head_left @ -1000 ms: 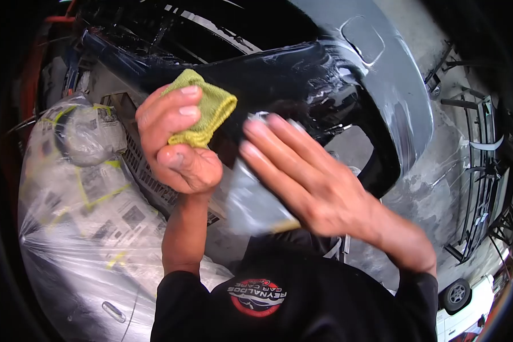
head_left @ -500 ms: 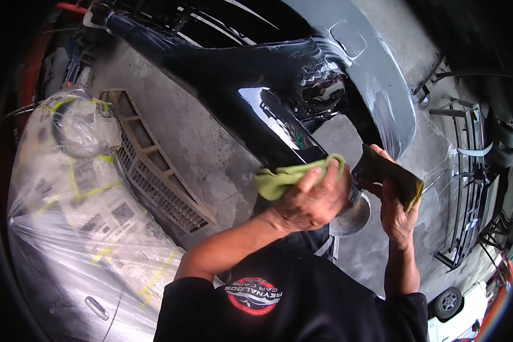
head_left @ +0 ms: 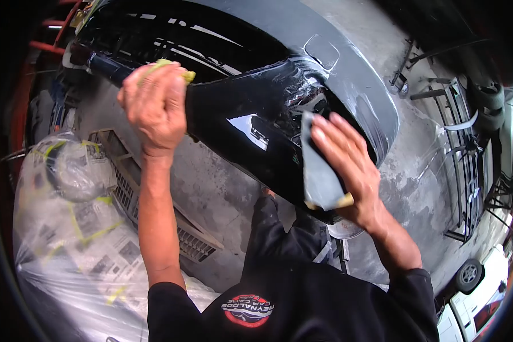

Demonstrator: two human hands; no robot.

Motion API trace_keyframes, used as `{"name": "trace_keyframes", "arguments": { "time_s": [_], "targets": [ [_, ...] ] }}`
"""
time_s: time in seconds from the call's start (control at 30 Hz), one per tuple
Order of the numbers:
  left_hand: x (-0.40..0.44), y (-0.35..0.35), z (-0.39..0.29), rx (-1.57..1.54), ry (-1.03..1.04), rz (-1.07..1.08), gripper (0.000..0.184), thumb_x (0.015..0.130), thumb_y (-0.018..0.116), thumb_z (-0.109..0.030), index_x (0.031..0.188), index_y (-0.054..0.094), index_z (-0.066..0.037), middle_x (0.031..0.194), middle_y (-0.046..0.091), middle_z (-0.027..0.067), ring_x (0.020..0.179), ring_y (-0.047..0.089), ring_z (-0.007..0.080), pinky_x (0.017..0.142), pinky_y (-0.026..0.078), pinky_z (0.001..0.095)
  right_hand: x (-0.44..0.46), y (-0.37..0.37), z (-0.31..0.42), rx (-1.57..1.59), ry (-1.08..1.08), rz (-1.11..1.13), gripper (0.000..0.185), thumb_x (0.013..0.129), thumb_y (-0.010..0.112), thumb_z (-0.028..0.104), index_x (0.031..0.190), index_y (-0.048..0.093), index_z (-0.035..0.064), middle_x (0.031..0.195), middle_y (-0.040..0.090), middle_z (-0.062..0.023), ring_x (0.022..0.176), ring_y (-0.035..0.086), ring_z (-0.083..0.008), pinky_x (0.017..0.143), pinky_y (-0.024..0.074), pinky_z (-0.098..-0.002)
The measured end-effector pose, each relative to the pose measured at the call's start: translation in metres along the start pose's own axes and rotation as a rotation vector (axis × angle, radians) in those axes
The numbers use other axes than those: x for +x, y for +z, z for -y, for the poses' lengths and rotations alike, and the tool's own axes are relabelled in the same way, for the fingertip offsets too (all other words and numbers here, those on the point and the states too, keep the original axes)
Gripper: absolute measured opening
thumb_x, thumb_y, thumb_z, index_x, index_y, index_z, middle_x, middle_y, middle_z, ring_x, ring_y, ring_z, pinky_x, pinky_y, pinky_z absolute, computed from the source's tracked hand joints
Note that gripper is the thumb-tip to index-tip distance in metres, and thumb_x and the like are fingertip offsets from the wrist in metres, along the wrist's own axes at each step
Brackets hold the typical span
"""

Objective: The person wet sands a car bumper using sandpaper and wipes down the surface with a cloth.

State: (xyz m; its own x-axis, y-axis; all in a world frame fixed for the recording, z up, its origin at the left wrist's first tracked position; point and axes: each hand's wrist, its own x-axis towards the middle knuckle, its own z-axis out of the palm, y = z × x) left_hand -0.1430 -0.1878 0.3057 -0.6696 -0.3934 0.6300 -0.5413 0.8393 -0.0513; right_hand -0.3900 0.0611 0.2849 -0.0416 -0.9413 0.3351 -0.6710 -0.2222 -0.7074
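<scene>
Left hand (head_left: 157, 108) was clenched around a yellow-green cloth (head_left: 188, 74), mostly hidden in its grasp, above the glossy black car bumper (head_left: 222, 105). The right hand (head_left: 352, 154) was clamped on a grey sanding pad (head_left: 318, 162), tilted before the bumper's near end; whether either touched it could not be told. A slatted grille (head_left: 125, 191) lay beside a plastic-wrapped car (head_left: 68, 239).

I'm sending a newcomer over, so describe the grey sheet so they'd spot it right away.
Start with the big glossy black car panel, upper middle. Near its lower right is the right hand, and just left of its fingers, the grey sheet. Unlike the yellow-green cloth mostly hidden in the left hand, it's flat, straight-edged and tipped yellowish at the bottom.
</scene>
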Motion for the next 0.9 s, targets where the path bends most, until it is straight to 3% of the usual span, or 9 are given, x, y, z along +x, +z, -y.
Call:
{"name": "trace_keyframes", "arguments": {
  "time_s": [0.1,0.2,0.37,0.47,0.53,0.63,0.73,0.9],
  "targets": [
    [0.003,0.003,0.014,-0.044,-0.053,-0.079,0.025,0.105,0.059,-0.02,0.1,0.078,-0.004,0.104,0.078,0.0053,0.105,0.067,0.0267,0.102,0.047,0.0387,0.04,0.02,-0.025,-0.151,-0.074,-0.002,0.067,0.084,0.076,0.013,0.147,0.056,0.004,0.152,0.055,-0.0194,0.145,0.046,-0.0433,0.119,0.0412,-0.0482],
    [-0.001,0.009,0.016,-0.088,-0.08,-0.13,0.028,0.106,0.055,-0.019,0.098,0.077,-0.002,0.101,0.077,0.0062,0.103,0.067,0.0267,0.103,0.046,0.0391,0.047,0.022,-0.05,-0.354,-0.052,0.126,0.068,0.087,0.07,0.009,0.152,0.05,0.004,0.159,0.048,-0.0199,0.149,0.041,-0.042,0.123,0.0344,-0.0531],
    [-0.003,0.01,0.018,-0.098,-0.061,-0.124,0.028,0.105,0.053,-0.017,0.097,0.075,-0.001,0.101,0.077,0.0074,0.102,0.067,0.0268,0.104,0.046,0.0407,0.086,0.044,-0.026,-0.113,-0.235,0.249,0.077,0.08,0.07,0.011,0.151,0.046,-0.0082,0.161,0.04,-0.0286,0.154,0.034,-0.0398,0.128,0.0257,-0.0512],
    [-0.001,0.008,0.016,-0.097,-0.064,-0.106,0.03,0.106,0.051,-0.017,0.097,0.075,-0.001,0.101,0.077,0.0077,0.103,0.067,0.0266,0.105,0.046,0.0412,0.096,0.032,-0.029,-0.101,-0.282,0.362,0.077,0.081,0.07,0.011,0.153,0.046,-0.0047,0.162,0.04,-0.0259,0.154,0.035,-0.0377,0.128,0.0269,-0.0497],
    [-0.001,0.008,0.017,-0.113,-0.065,-0.099,0.031,0.106,0.05,-0.017,0.097,0.075,-0.001,0.101,0.077,0.0079,0.104,0.066,0.0267,0.106,0.046,0.0414,0.074,0.017,-0.062,-0.164,-0.238,0.264,0.083,0.079,0.078,0.018,0.154,0.047,-0.0007,0.161,0.043,-0.0235,0.152,0.04,-0.0371,0.127,0.0302,-0.0488],
    [-0.002,0.009,0.017,-0.119,-0.079,-0.111,0.029,0.105,0.052,-0.018,0.096,0.075,-0.002,0.101,0.077,0.0069,0.104,0.066,0.027,0.105,0.046,0.041,0.071,0.017,-0.062,-0.202,-0.17,0.219,0.08,0.076,0.078,0.014,0.148,0.051,-0.0074,0.159,0.044,-0.0274,0.15,0.041,-0.0397,0.125,0.0334,-0.0488],
    [-0.006,0.012,0.016,-0.12,-0.092,-0.131,0.024,0.101,0.056,-0.018,0.094,0.076,-0.005,0.1,0.077,0.0043,0.104,0.066,0.0271,0.103,0.046,0.0399,0.108,0.035,-0.034,-0.108,-0.337,0.278,0.079,0.073,0.078,0.009,0.144,0.052,-0.0116,0.155,0.048,-0.0283,0.147,0.045,-0.0406,0.125,0.0344,-0.0476],
    [-0.004,0.01,0.018,-0.136,-0.095,-0.118,0.022,0.099,0.057,-0.017,0.097,0.076,-0.006,0.102,0.076,0.0038,0.106,0.065,0.0276,0.103,0.046,0.0404,0.088,0.012,-0.074,-0.15,-0.251,0.252,0.089,0.065,0.086,0.014,0.147,0.054,-0.0038,0.157,0.049,-0.0221,0.147,0.045,-0.0385,0.124,0.0362,-0.049]
  ]
}}
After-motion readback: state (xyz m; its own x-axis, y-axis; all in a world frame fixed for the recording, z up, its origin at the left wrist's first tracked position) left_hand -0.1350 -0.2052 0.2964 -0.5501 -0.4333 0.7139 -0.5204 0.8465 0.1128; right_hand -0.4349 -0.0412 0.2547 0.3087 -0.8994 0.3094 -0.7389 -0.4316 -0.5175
